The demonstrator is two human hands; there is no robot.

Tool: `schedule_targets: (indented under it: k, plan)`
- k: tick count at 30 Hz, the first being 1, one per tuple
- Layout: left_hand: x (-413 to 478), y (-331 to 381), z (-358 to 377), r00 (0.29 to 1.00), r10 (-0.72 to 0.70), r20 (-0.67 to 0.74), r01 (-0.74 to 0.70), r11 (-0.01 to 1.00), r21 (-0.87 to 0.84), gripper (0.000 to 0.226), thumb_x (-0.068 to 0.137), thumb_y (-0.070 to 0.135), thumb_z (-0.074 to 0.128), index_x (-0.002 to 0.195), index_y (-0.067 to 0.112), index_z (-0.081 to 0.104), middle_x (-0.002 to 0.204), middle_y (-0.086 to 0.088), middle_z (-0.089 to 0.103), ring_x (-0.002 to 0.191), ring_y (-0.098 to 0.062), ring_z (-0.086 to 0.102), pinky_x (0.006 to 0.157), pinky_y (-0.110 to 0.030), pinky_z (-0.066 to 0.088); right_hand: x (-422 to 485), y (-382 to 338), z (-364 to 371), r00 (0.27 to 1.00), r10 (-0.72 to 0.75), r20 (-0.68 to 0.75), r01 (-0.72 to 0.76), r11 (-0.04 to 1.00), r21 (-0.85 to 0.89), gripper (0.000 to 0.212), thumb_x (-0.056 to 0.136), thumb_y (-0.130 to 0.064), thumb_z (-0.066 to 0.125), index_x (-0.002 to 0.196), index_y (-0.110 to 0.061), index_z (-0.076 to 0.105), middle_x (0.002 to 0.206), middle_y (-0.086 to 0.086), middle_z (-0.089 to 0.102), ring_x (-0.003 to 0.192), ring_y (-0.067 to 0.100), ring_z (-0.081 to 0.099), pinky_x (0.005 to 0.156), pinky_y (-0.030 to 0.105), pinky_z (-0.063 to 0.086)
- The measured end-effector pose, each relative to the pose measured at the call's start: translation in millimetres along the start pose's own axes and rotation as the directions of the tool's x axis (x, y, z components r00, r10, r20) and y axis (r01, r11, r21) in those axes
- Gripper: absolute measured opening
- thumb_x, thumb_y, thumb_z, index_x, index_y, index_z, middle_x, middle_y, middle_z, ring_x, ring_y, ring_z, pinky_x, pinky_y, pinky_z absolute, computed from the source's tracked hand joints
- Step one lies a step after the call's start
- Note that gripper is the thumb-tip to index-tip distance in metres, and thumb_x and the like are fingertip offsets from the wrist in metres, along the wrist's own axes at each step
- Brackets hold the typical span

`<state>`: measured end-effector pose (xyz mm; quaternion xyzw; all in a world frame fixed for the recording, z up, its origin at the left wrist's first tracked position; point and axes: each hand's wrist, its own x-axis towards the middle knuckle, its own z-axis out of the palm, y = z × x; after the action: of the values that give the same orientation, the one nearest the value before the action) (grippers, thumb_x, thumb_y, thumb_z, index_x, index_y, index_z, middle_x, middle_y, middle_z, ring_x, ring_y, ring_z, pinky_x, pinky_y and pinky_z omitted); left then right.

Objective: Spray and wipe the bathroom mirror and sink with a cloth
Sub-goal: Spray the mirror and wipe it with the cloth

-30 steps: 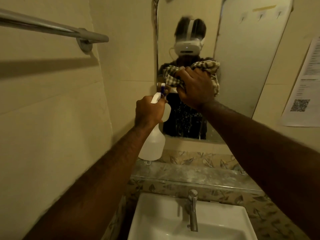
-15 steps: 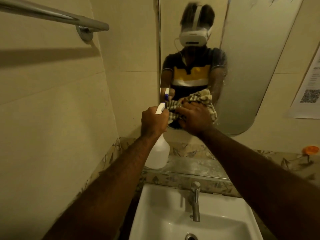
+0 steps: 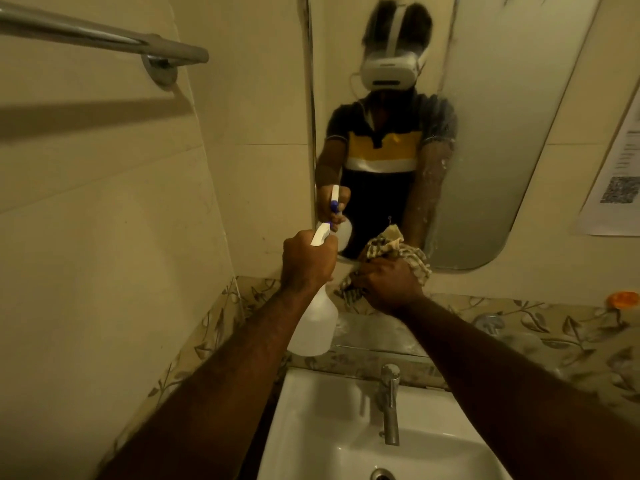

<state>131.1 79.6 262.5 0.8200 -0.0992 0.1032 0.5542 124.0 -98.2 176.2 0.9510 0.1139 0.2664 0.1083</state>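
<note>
The wall mirror (image 3: pixel 485 140) fills the upper middle and reflects a person with a headset. My right hand (image 3: pixel 388 285) presses a checked cloth (image 3: pixel 405 252) against the mirror's bottom edge. To its left, my left hand (image 3: pixel 306 259) grips the neck of a translucent white spray bottle (image 3: pixel 317 327) with a white and blue trigger head, nozzle toward the mirror. Streaks and droplets show on the glass at the right of the reflection. The white sink (image 3: pixel 322 434) lies below, with a chrome tap (image 3: pixel 389 403) at its back.
A glass shelf (image 3: pixel 381 336) runs between mirror and sink along a leaf-patterned tile band. A chrome towel bar (image 3: pixel 104 34) juts from the left wall. A paper notice with a QR code (image 3: pixel 620 178) hangs at right, above a small orange object (image 3: pixel 623 298).
My right hand has wiped the cloth down the mirror from chest height to its bottom edge. The left hand and bottle have lowered slightly; the view has tilted downward.
</note>
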Motion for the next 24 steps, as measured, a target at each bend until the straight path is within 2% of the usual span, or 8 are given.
schedule_targets:
  k: [3,6,10,14,16,20,22,24]
  plan:
    - [-0.2,1.8,1.4,1.0,0.015,-0.006,-0.015,1.0,0.008,0.021,0.091,0.031,0.059,0.083,0.013,0.065,0.068,-0.004,0.065,0.061,-0.02,0.067,0.057,-0.044,0.063,-1.9,-4.1,-0.2,1.0,-0.004,0.031,0.004,1.0,-0.007,0.016,0.082,-0.029,0.079,0.097,-0.029,0.081,0.098,-0.005,0.078,0.096,0.022,0.072,0.084,0.039,0.058]
    - [-0.9,8.3,4.6,0.999,0.032,-0.025,-0.031,0.999,0.033,0.02,0.091,0.033,0.06,0.084,0.015,0.065,0.067,-0.002,0.065,0.062,-0.02,0.068,0.059,-0.043,0.063,1.4,-4.2,-6.5,0.997,0.022,-0.07,-0.014,0.994,0.111,0.018,0.084,-0.027,0.076,0.101,-0.024,0.079,0.095,0.0,0.077,0.085,0.023,0.073,0.074,0.036,0.059]
    - [-2.3,20.2,6.6,0.999,0.039,-0.022,-0.04,0.999,-0.011,0.018,0.093,0.03,0.06,0.089,0.013,0.065,0.067,-0.001,0.063,0.062,-0.025,0.069,0.06,-0.042,0.063,5.6,-4.1,-35.5,0.954,0.269,-0.134,-0.199,0.899,0.39,0.024,0.089,-0.023,0.074,0.111,-0.015,0.074,0.1,0.006,0.074,0.085,0.023,0.069,0.072,0.033,0.055]
    - [-2.2,36.2,5.7,0.998,0.064,-0.023,-0.065,0.997,-0.048,0.022,0.093,0.028,0.06,0.088,0.008,0.066,0.072,-0.005,0.066,0.061,-0.026,0.069,0.057,-0.04,0.062,18.7,6.7,-74.7,0.795,0.603,-0.067,-0.362,0.56,0.745,0.02,0.093,-0.02,0.071,0.112,-0.013,0.074,0.104,0.002,0.075,0.085,0.008,0.065,0.078,0.025,0.057]
    - [-1.0,46.2,4.9,0.998,0.068,-0.014,-0.069,0.994,-0.08,0.025,0.092,0.027,0.06,0.095,0.004,0.07,0.076,-0.009,0.07,0.058,-0.024,0.067,0.051,-0.033,0.059,24.9,14.9,-97.7,0.669,0.743,0.015,-0.366,0.313,0.876,0.014,0.094,-0.018,0.068,0.107,-0.016,0.074,0.102,0.001,0.075,0.089,0.013,0.07,0.084,0.039,0.062]
    - [1.3,68.6,3.3,0.992,0.123,-0.026,-0.125,0.984,-0.127,0.021,0.089,0.027,0.06,0.095,0.01,0.07,0.076,-0.01,0.07,0.06,-0.027,0.069,0.056,-0.04,0.062,32.3,31.1,-153.1,0.511,0.839,0.185,-0.146,-0.127,0.981,0.01,0.096,-0.022,0.065,0.099,-0.031,0.067,0.104,0.001,0.074,0.097,0.02,0.073,0.089,0.046,0.062]
    - [2.2,81.2,2.4,0.988,0.153,-0.025,-0.155,0.975,-0.16,0.02,0.089,0.028,0.061,0.095,0.011,0.07,0.077,-0.009,0.07,0.064,-0.025,0.07,0.059,-0.044,0.063,38.4,44.6,-181.9,0.454,0.87,0.194,-0.018,-0.209,0.978,0.008,0.097,-0.022,0.065,0.103,-0.027,0.065,0.107,0.004,0.074,0.099,0.022,0.073,0.092,0.046,0.061]
    - [3.5,95.3,2.2,0.985,0.168,-0.022,-0.169,0.965,-0.199,0.019,0.092,0.027,0.061,0.098,0.011,0.069,0.079,-0.008,0.07,0.065,-0.021,0.069,0.057,-0.039,0.063,46.0,59.2,-211.7,0.363,0.919,0.153,0.062,-0.188,0.98,0.006,0.095,-0.025,0.067,0.101,-0.025,0.065,0.106,0.005,0.074,0.098,0.023,0.073,0.093,0.047,0.061]
